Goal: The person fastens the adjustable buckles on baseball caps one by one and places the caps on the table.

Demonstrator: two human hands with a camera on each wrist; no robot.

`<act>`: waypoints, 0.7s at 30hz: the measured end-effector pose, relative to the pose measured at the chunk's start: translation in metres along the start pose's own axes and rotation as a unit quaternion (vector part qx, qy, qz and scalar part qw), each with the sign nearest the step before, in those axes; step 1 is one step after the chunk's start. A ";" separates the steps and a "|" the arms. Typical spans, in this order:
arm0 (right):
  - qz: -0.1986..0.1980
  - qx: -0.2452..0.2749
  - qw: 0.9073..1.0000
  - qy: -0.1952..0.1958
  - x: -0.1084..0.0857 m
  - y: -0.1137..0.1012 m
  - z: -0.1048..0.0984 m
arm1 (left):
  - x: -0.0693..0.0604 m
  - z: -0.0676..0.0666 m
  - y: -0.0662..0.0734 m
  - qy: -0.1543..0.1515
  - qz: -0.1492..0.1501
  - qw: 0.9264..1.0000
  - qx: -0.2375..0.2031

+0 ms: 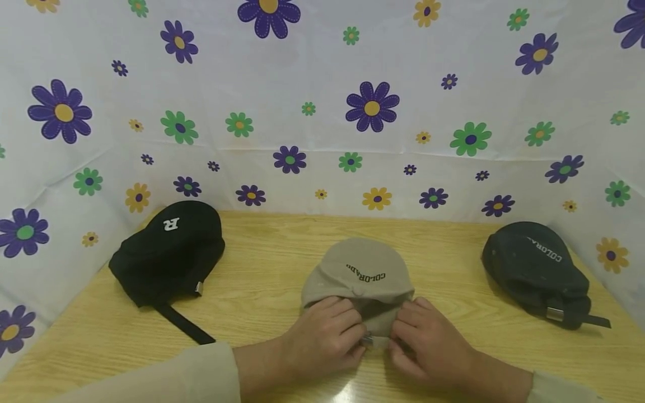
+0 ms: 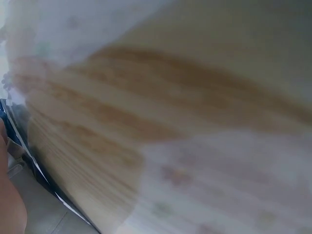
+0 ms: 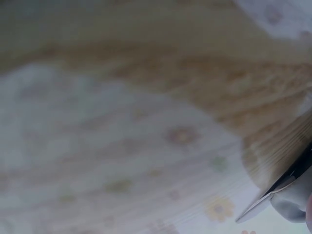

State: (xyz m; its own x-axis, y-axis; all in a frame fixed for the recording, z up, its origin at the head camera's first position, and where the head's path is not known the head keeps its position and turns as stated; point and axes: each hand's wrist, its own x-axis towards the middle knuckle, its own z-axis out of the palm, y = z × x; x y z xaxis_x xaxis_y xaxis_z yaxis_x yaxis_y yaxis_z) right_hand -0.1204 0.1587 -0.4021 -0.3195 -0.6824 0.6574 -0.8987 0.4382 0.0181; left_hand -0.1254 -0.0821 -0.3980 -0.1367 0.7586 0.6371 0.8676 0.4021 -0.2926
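A beige cap (image 1: 368, 263) with dark "COLORADO" lettering sits in the middle of the wooden table, its back opening turned toward me. At the left side of that opening, my left hand (image 1: 327, 336) grips the cap with curled fingers, close by the metal buckle (image 1: 369, 340). My right hand (image 1: 433, 347) pinches the cap's right rear edge near the strap (image 1: 381, 342). Both hands partly hide the strap, so I cannot tell whether it is fastened. The wrist views are blurred and show mostly table and cloth.
A black cap (image 1: 176, 252) with a white letter lies on the left, its strap (image 1: 186, 324) hanging loose. On the right rests a dark cap (image 1: 534, 268) with pale lettering and a buckle. Flower-printed cloth (image 1: 312, 67) stands around the back and sides of the table (image 1: 262, 268).
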 end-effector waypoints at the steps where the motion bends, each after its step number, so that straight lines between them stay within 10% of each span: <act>1: 0.010 -0.002 1.000 -0.009 -0.001 0.000 0.000 | 0.000 0.000 0.000 -0.001 -0.001 1.000 0.000; 21: -0.021 0.043 0.999 -0.007 0.003 -0.004 0.007 | 0.001 -0.001 0.002 0.001 0.006 1.000 0.011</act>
State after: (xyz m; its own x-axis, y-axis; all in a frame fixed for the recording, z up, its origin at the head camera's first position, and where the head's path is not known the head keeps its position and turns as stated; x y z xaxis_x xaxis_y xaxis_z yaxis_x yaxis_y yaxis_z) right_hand -0.1193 0.1508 -0.4052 -0.2850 -0.7078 0.6464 -0.9335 0.3580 -0.0195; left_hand -0.1232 -0.0809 -0.3979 -0.1262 0.7624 0.6347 0.8588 0.4041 -0.3147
